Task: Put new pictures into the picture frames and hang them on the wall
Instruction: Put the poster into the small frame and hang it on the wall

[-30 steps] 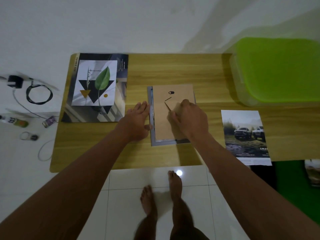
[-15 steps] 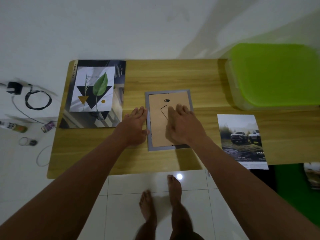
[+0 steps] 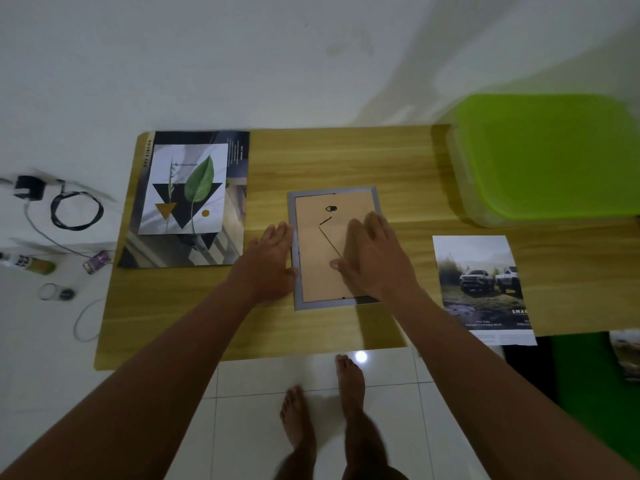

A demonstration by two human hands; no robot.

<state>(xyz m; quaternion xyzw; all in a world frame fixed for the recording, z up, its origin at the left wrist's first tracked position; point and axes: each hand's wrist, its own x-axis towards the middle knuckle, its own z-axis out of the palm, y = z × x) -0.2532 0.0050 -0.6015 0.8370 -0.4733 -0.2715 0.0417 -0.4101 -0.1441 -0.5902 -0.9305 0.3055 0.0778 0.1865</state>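
Note:
A grey picture frame [image 3: 298,199] lies face down on the wooden table [image 3: 339,157], its brown backing board [image 3: 311,265] up with a small black hanger near the top. My right hand [image 3: 370,261] presses flat on the backing board with straight fingers. My left hand [image 3: 270,261] lies flat on the table against the frame's left edge. A leaf print [image 3: 187,192] rests on a dark poster [image 3: 235,244] at the table's left. A car picture [image 3: 481,285] lies to the right, overhanging the front edge.
A clear plastic box with a green lid [image 3: 547,154] stands at the table's back right. On the white floor to the left are a charger with black cable [image 3: 74,209], a bottle [image 3: 27,263] and small items. My bare feet [image 3: 325,403] stand on the tiles below.
My right hand went from pinching the stand flap on the backing board to pressing flat on it. The backing board now sits inside the frame. The left hand stayed at the frame's left edge.

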